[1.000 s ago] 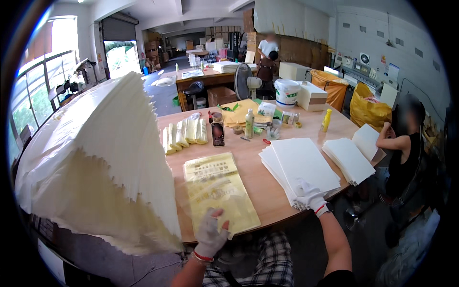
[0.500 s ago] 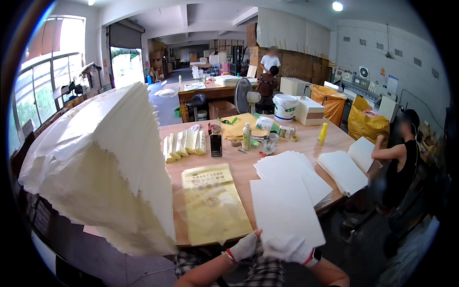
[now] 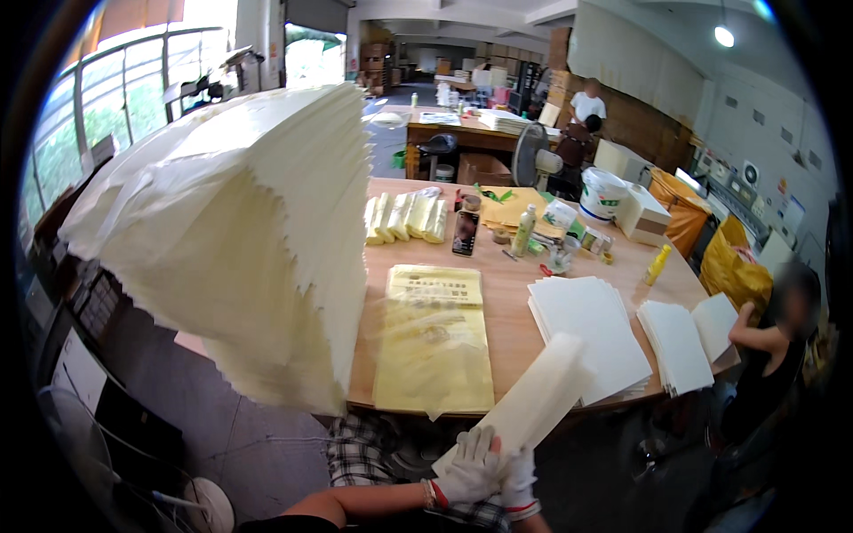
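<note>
Both my hands wear white gloves and hold a white paper sheet [image 3: 538, 395] over the near table edge. The sheet looks narrow and slanted; whether it is folded or only tilted I cannot tell. My left hand [image 3: 471, 466] presses on its lower end, a bare fingertip showing. Close beside it, my right hand [image 3: 519, 484] grips the sheet's lower right side, its fingers partly hidden. Beyond the sheet lies a fanned stack of white sheets [image 3: 591, 333]. Left of it are printed yellow plastic bags [image 3: 435, 346], stacked flat. A tall pile of cream bags [image 3: 240, 231] rises at the left.
Farther back on the table [image 3: 506, 289] are folded yellow bundles [image 3: 409, 216], a phone [image 3: 466, 233], bottles and a white bucket [image 3: 602, 194]. A smaller sheet stack [image 3: 673, 346] lies at the right, where a seated person [image 3: 773, 329] works. A fan [image 3: 531, 155] stands behind the table.
The held sheet has turned from broad and flat to narrow and slanted. My hands have come together on its lower end. The view has swung left.
</note>
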The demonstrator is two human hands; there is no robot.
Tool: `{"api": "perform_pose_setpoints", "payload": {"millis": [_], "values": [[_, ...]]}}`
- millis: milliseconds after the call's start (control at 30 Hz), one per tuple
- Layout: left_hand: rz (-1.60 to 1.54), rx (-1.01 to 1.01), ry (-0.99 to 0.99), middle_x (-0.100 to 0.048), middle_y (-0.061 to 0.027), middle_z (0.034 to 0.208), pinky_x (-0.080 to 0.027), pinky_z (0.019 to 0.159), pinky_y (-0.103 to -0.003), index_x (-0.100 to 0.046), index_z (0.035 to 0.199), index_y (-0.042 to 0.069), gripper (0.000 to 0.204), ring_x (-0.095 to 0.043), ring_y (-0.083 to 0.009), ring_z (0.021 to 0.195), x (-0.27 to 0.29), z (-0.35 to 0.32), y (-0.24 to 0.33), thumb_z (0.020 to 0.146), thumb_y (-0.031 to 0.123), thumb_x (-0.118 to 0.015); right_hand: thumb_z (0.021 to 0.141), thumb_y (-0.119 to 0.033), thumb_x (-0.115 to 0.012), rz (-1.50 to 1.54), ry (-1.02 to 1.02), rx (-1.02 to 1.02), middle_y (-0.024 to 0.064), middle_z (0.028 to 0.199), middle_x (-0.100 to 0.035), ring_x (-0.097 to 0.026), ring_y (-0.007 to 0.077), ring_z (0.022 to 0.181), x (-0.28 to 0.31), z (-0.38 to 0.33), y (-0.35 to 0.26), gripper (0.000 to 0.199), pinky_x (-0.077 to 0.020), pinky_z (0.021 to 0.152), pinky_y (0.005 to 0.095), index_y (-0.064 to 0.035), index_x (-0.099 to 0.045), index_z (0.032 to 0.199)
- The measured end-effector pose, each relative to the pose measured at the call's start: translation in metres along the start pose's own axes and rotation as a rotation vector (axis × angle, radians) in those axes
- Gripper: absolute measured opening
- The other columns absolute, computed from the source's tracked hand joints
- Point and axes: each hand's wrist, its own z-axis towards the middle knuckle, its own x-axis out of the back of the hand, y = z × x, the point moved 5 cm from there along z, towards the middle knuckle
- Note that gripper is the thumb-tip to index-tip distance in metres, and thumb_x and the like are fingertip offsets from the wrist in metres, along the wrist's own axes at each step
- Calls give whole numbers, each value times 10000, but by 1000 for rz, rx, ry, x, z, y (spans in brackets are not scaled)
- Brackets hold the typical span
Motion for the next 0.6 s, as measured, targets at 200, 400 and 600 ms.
{"api": "perform_pose_setpoints", "payload": {"millis": [200,400,600], "values": [[-165,-49,-18,-297,-317,1313,-243,992,-573,-382,1253,-46,722,-290,-495,1208,38,21,-25,660,272,-646,875,-110,-501,-214,67,188,129,1097,-564,-563,200,966,35,9,7,360,-470,834,314,37,-436,1198],[182,297,266,-486,-243,1157,-375,898,-476,-483,1145,-11,526,-479,-350,1049,119,95,-93,706,228,-647,848,-133,-526,-588,76,433,134,1003,-586,-572,200,867,45,-8,-61,307,-469,767,310,54,-512,1091],[-1062,435,-100,-634,-26,959,-414,577,-163,-461,1192,-16,325,-491,-27,638,96,124,-127,882,73,-499,767,-69,-585,-860,4,699,183,1031,-582,-583,310,919,38,-21,-98,265,-477,781,361,-3,-595,1024]]}}
